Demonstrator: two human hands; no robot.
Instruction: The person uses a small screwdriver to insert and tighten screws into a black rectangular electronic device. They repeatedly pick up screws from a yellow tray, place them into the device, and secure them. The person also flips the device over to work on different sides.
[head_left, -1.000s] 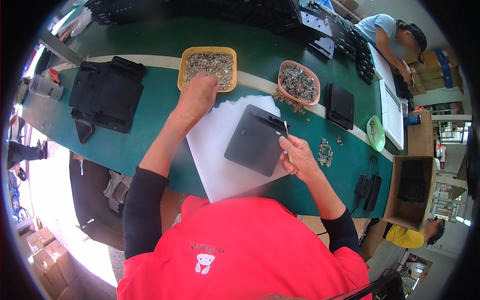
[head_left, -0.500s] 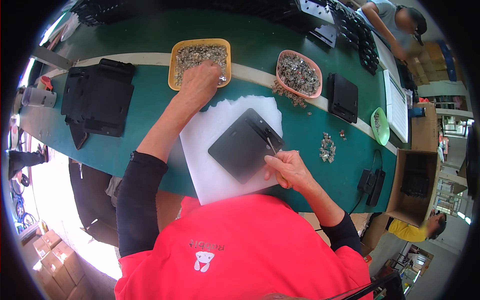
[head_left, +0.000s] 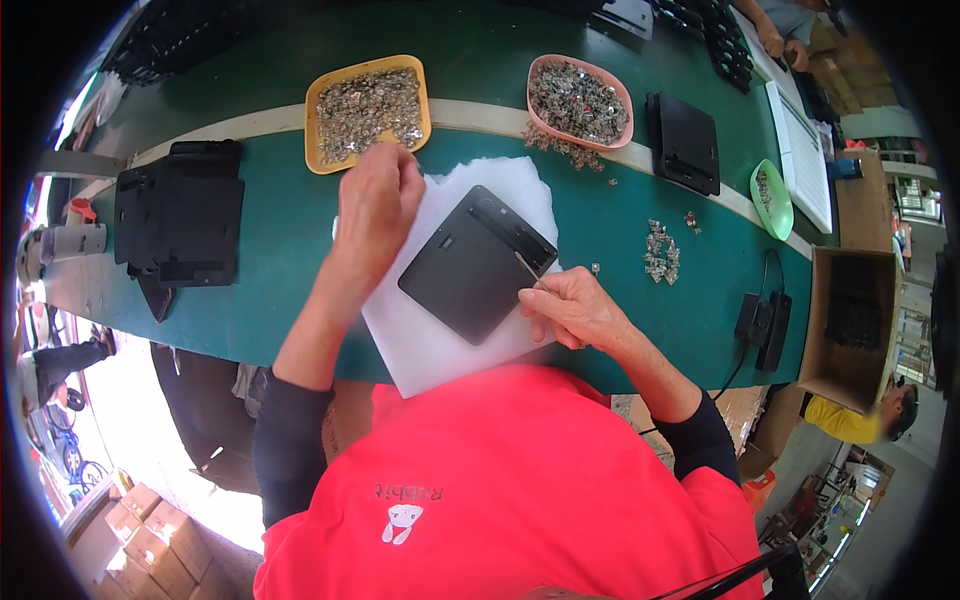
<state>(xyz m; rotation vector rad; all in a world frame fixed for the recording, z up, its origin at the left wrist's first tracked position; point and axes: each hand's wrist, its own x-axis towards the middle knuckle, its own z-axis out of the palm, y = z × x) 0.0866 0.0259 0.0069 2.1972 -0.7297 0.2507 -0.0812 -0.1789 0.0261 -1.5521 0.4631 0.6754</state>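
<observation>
A dark grey square panel (head_left: 465, 265) with a slotted strip along one edge lies turned like a diamond on a white foam sheet (head_left: 400, 355). My right hand (head_left: 580, 312) pinches a thin metal tool that looks like tweezers (head_left: 530, 270), its tip over the panel's slotted strip. My left hand (head_left: 378, 210) is closed, just this side of a yellow tray (head_left: 312, 130) filled with small shiny metal parts (head_left: 370, 105). Whatever its fingers may hold is hidden.
A pink bowl (head_left: 627, 130) of metal parts stands farther right, with loose parts (head_left: 565, 150) spilled beside it. Black panels (head_left: 185, 215) are stacked at left, more (head_left: 685, 145) at right. A green bowl (head_left: 785, 215), small piles and a black adapter (head_left: 755, 320) lie rightward. Another person's hands (head_left: 785, 45) show far right.
My left hand has come out of the yellow tray toward me, fingers closed. The right hand still holds the tool over the panel's strip. The whole view has shifted slightly.
</observation>
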